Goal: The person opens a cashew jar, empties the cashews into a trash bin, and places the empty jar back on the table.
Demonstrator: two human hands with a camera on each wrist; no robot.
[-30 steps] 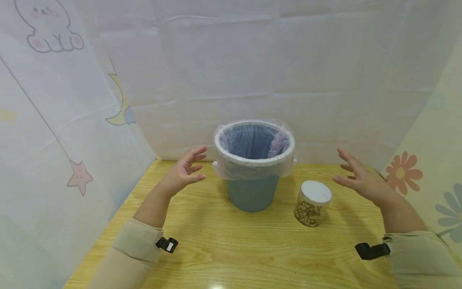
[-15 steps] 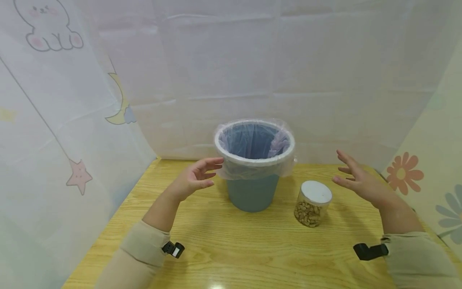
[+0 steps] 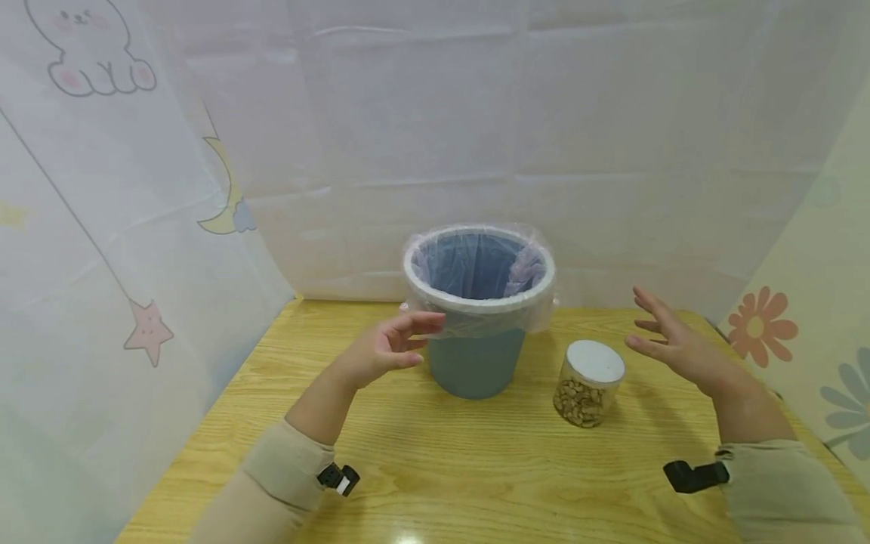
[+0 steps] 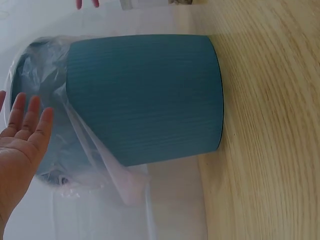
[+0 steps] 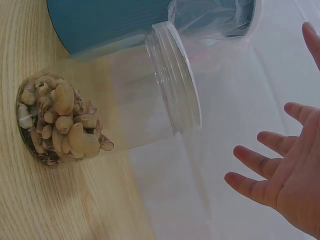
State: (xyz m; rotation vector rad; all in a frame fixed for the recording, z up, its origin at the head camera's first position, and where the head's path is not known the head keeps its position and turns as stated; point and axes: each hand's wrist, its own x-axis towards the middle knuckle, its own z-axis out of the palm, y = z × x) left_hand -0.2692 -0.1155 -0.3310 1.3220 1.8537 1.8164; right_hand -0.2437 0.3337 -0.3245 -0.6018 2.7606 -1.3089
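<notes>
A blue trash can [image 3: 473, 366] with a white rim stands upright near the back of the table. A thin translucent bag [image 3: 469, 323] lines it and hangs folded over the rim. In the head view my left hand [image 3: 387, 351], fingers loosely bent and holding nothing, overlaps the can's left front side. To the can's right sits a clear jar [image 3: 590, 385] with a white lid, partly filled with cashews and other nuts [image 5: 62, 117]. My right hand [image 3: 680, 351] hovers to the right of this jar, fingers spread and apart from it.
The wooden table [image 3: 421, 468] reaches back to a pale wall sheet [image 3: 462, 136] close behind the can. Printed sheets also flank both sides, with a star [image 3: 149, 332] at left and a flower [image 3: 761, 326] at right. Black wrist cameras sit on both sleeves.
My left hand has moved right and toward me, from beside the can to in front of its left side. The right hand has barely shifted; can and jar have stayed put.
</notes>
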